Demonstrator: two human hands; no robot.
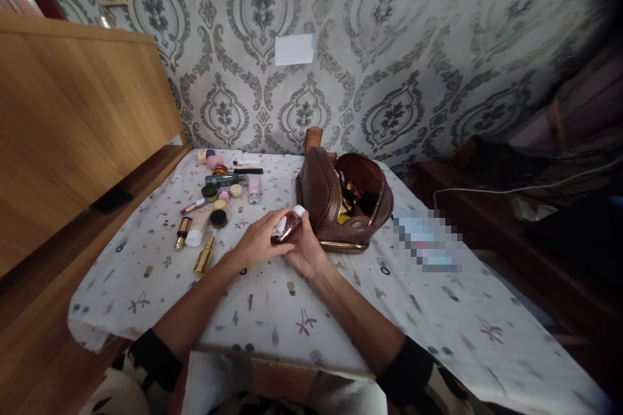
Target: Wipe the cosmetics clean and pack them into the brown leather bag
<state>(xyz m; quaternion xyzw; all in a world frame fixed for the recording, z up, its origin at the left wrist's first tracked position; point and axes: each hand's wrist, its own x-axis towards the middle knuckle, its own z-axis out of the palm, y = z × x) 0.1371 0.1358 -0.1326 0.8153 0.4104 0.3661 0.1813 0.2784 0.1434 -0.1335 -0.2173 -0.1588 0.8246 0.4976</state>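
Note:
Between my two hands is a small dark-red bottle (291, 224) with a white cap, tilted with the cap up to the right. The fingers of my left hand (260, 238) wrap its left side, partly covering a pale label. My right hand (307, 248) grips it from the right and below. Just beyond my right hand stands a brown leather toiletry bag (318, 191), unzipped, with yellow and dark items (350, 201) inside. A gold bottle (204, 255) lies left of my left hand, near a cream tube (198, 227) and a black-lidded jar (219, 218).
More cosmetics, including a green bottle (224, 179) and a pink tube (254, 188), lie at the back left of the cloth-covered table (272, 311). A blurred flat item (426, 240) is on the right. A wooden cabinet (87, 123) borders the left; a patterned wall rises behind.

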